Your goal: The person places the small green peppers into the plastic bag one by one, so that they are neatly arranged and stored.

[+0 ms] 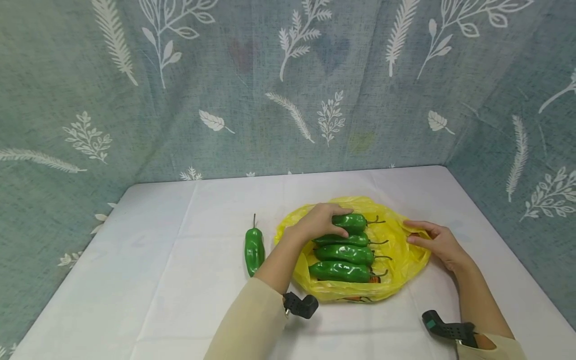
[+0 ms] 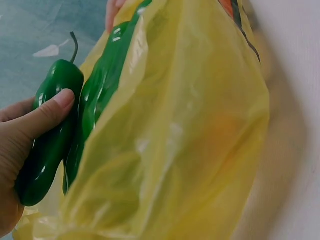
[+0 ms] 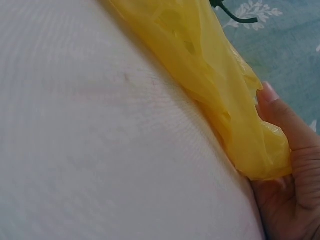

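My left hand [image 1: 321, 221] grips the farthest green chili pepper [image 1: 355, 222] over a yellow plastic bag [image 1: 405, 260]. In the left wrist view the thumb lies across that glossy pepper [image 2: 47, 145], beside the other peppers. Nearer to me, several green peppers [image 1: 344, 254] lie side by side in the opened bag, stems to the right. At the bag's right edge, my right hand [image 1: 443, 245] pinches the plastic between thumb and fingers. The right wrist view shows the gathered yellow film [image 3: 265, 155] against this hand. One more green pepper [image 1: 254, 247] lies left of the bag, partly behind my left forearm.
A white cloth [image 1: 180, 300] covers the table. Behind it and along both sides hangs a grey-green curtain [image 1: 252, 100] with white leaf prints. Black wrist straps with cameras [image 1: 300, 305] sit on both wrists, low over the cloth.
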